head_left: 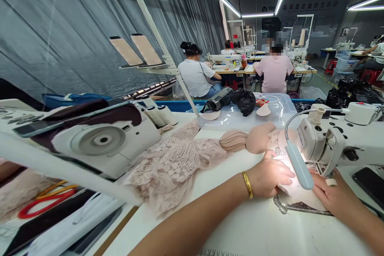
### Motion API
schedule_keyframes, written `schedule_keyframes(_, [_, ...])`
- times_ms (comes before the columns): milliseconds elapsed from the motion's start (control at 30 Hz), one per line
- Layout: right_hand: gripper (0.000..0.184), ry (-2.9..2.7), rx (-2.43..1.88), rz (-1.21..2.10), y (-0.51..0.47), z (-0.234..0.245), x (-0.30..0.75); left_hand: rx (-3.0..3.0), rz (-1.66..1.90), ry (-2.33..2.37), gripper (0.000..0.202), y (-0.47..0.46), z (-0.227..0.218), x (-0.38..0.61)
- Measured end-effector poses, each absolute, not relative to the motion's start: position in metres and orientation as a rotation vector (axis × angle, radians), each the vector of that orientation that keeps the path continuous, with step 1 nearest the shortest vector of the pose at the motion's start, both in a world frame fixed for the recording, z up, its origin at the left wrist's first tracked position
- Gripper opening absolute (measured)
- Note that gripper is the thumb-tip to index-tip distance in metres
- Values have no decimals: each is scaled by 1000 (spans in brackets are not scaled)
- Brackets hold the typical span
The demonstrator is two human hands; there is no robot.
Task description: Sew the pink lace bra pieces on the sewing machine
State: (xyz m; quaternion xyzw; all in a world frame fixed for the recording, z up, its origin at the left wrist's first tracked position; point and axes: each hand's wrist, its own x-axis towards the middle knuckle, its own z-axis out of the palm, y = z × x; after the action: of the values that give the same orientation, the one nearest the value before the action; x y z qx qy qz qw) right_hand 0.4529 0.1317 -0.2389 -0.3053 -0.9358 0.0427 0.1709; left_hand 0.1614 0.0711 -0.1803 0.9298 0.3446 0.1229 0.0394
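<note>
My left hand (pixel 271 176), a gold bangle at its wrist, is closed on a pale fabric piece (pixel 285 166) under a lit sewing machine (pixel 315 136). Across from it, my right hand (pixel 333 190) lies fairly flat by the needle area, with fingers stretched out and a pale band round one finger. A grey gooseneck lamp (pixel 300 168) hides some fingertips and part of the fabric. Just beyond my left hand are beige moulded cups (pixel 259 139) and a stack of layered beige cups (pixel 234 141). Pinkish lace (pixel 177 160) spreads over the table to the left.
Another sewing machine (pixel 102 140) stands on the left, near red-handled scissors (pixel 45 204) and a slanted thread stand (pixel 180 76). Behind the cups, a clear plastic lid (pixel 282 108) carries a black bag (pixel 244 102). A dark phone (pixel 370 182) lies at right. Co-workers (pixel 196 74) sit farther back.
</note>
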Motion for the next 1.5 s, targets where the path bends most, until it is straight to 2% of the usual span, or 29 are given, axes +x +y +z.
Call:
schedule_keyframes(233, [39, -2475, -916, 203, 123, -240, 443, 2858, 430, 1054, 21, 73, -183, 161])
schedule_keyframes(433, [31, -2550, -843, 204, 122, -227, 447, 2819, 441, 1061, 23, 70, -178, 161])
schedule_keyframes(600, [25, -2387, -827, 172, 114, -219, 446, 2797, 411, 1082, 28, 73, -179, 160])
schedule_keyframes(833, [17, -2314, -887, 296, 111, -215, 441, 2763, 470, 1060, 28, 72, -182, 161])
schedule_keyframes(1100, [18, -2366, -837, 187, 113, -211, 443, 2781, 450, 1056, 34, 68, -179, 163])
schedule_keyframes(1300, [16, -2344, -869, 242, 109, -212, 442, 2785, 404, 1089, 27, 68, -180, 163])
schedule_keyframes(1500, [23, -2342, -884, 225, 109, -216, 443, 2834, 389, 1139, 33, 67, -181, 163])
